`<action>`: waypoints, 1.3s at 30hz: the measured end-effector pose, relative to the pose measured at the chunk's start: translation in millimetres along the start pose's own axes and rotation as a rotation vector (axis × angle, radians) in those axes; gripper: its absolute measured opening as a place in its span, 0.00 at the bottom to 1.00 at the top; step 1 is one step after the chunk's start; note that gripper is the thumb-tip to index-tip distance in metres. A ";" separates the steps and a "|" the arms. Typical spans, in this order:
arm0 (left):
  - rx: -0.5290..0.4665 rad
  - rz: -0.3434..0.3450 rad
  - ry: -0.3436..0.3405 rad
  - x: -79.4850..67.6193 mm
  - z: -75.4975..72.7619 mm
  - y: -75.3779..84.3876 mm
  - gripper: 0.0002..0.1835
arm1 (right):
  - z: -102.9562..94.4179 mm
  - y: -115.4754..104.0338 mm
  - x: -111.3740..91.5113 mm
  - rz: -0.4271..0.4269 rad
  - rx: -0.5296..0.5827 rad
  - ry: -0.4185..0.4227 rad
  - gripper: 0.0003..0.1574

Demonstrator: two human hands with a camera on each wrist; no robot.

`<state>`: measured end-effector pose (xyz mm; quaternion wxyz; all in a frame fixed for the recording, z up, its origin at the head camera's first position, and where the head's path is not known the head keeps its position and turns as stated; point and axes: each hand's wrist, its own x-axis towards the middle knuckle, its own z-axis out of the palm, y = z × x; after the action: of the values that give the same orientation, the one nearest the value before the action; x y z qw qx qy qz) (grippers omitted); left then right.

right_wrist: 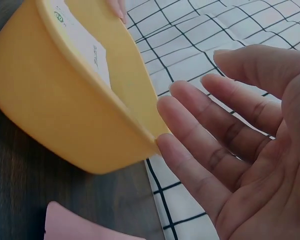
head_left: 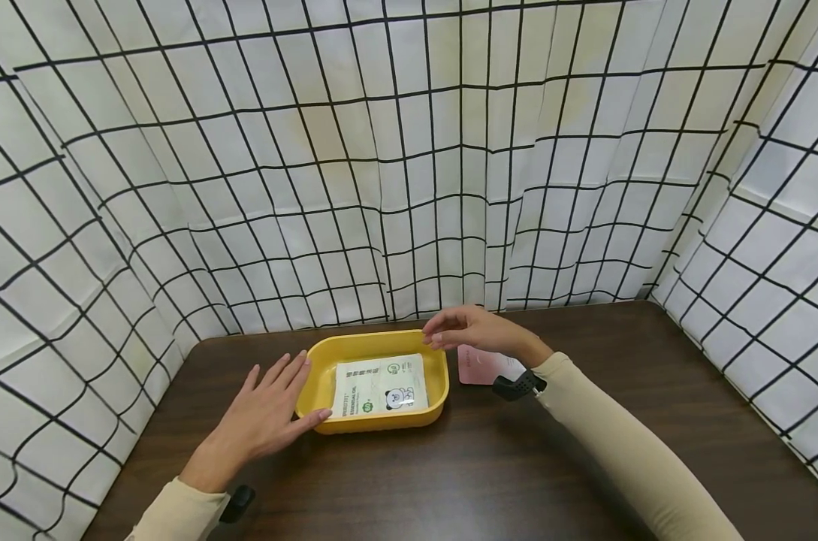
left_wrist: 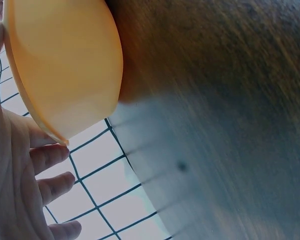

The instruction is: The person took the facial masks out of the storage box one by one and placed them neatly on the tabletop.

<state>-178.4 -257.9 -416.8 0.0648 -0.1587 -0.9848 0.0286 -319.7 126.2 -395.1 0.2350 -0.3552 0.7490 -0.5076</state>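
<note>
A yellow plastic basin (head_left: 375,424) stands on the table with a white packet (head_left: 380,385) lying flat inside, printed with a panda and green marks. At the basin's left rim my left hand (head_left: 267,413) rests with fingers spread and thumb along the near left corner. My right hand (head_left: 479,330) is by the far right corner, its fingers loosely bent and holding nothing. In the right wrist view a fingertip of the right hand (right_wrist: 230,135) is at the basin's rim; whether it touches I cannot tell. A pink packet (head_left: 479,367) lies partly under the right forearm.
The dark brown wooden table (head_left: 409,481) runs back to a white curtain (head_left: 422,188) with a black grid, which also hangs at both sides. Each wrist bears a black strap; the right strap (head_left: 514,385) is above the pink packet.
</note>
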 end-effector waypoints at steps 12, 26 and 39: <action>0.018 0.001 0.004 -0.3 -4.3 0.2 0.53 | 15.0 -10.8 23.6 -0.003 -0.095 -0.040 0.20; 0.016 0.005 -0.001 -0.7 -3.8 -0.2 0.53 | 27.8 -14.1 48.5 0.001 -0.214 -0.128 0.21; 0.008 -0.001 -0.005 -1.2 -2.6 -0.2 0.53 | 29.1 -9.1 64.6 -0.024 -0.098 -0.296 0.30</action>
<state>-176.9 -258.4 -414.4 0.0628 -0.1580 -0.9849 0.0327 -337.5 57.0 -397.0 0.3191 -0.4462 0.7256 -0.4155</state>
